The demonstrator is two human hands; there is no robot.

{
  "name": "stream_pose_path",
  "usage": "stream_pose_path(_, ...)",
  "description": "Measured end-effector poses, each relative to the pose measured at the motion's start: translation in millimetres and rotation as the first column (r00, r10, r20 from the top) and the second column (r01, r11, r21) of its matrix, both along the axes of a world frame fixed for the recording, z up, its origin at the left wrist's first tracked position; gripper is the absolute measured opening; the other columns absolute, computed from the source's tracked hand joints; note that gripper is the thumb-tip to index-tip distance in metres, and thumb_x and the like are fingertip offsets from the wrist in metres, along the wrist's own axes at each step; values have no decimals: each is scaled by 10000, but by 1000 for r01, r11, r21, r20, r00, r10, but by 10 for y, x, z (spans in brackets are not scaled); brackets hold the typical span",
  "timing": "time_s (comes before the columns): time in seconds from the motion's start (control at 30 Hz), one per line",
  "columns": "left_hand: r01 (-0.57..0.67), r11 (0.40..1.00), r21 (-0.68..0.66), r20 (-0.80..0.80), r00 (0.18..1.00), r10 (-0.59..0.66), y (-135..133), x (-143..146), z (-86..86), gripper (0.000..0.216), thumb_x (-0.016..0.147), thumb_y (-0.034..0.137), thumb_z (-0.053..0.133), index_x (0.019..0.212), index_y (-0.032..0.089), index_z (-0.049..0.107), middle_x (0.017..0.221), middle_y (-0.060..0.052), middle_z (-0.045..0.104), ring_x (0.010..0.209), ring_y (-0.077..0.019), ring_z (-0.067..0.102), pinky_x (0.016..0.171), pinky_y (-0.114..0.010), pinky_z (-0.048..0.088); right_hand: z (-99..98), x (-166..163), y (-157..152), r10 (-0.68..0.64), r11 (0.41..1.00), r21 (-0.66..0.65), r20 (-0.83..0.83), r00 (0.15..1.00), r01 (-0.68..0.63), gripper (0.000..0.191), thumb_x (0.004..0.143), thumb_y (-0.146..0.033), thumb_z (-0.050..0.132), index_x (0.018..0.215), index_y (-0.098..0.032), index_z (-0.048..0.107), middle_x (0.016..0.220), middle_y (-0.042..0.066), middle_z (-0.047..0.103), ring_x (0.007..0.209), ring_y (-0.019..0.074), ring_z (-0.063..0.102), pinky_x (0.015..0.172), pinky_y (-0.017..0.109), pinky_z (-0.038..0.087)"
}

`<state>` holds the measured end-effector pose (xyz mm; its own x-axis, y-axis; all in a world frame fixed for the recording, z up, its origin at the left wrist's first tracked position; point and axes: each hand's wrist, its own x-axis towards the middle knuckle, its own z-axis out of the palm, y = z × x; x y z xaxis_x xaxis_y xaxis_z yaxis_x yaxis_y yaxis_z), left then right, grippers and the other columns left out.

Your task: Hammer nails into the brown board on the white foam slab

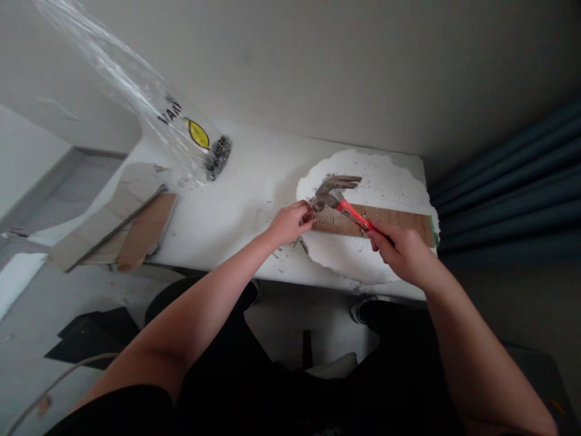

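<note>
My right hand point(402, 251) is closed round the red handle of a claw hammer point(338, 195). The hammer's metal head rests low over the left end of a brown wooden board point(399, 219). That board lies across a round white foam sheet point(385, 178) on a white table point(245, 194). My left hand point(290, 223) is pinched shut at the board's left end, right beside the hammer head, on something too small to make out. Small dark bits lie scattered on the table near that hand.
A clear plastic bag point(181, 127) with a yellow mark hangs over the table's left part. Flat wooden panels point(131, 227) lean at the table's left edge. A dark blue curtain point(512, 181) hangs at the right. My dark-clothed legs fill the bottom of the view.
</note>
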<state>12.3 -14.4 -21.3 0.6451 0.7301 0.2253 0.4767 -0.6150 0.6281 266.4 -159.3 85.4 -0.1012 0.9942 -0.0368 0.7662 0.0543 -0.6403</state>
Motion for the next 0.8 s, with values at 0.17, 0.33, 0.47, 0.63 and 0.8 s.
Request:
stream_pose_path(0.17,-4,1000,-3,8,1000,4,9,-7,-31,47,876,222,634,860,180,618,888,-36,640,753,-170,616,731,-309,476,22,-69,-7,-19,999,35,0,1000,19,310,1043,-362,447,1092,-172,688,786,52,695,639,171,596,622,292,406)
stream_pose_path(0.33,-4,1000,-24,18,1000,5,-2,4,-24,37,863,224,625,859,189,617,884,-31,644,760,-171,620,728,-309,479,49,-79,-23,-25,999,23,143,989,22,338,1028,-345,457,1186,-173,702,791,76,706,649,206,619,633,312,408)
stream_pose_path(0.47,-12,999,-33,16,1000,13,-6,12,-4,46,873,233,608,868,189,621,875,-31,643,754,-172,617,741,-317,481,63,-64,-43,-83,995,61,100,992,77,388,1037,-383,431,1244,-168,679,843,94,724,676,220,640,640,322,435)
stream_pose_path(0.63,-9,1000,-30,4,1000,9,4,7,-8,41,862,231,623,851,191,618,869,-31,644,766,-179,617,744,-323,485,51,-99,-66,-49,998,35,193,980,43,389,1030,-377,439,1250,-180,693,876,121,747,711,257,670,666,355,463)
stream_pose_path(0.8,-2,999,-42,19,1000,3,7,1,-12,55,879,230,624,844,190,610,879,-31,644,768,-171,620,748,-311,493,59,-140,-75,-81,994,82,154,985,69,410,1040,-387,430,1315,-186,659,910,113,752,710,241,676,653,336,466)
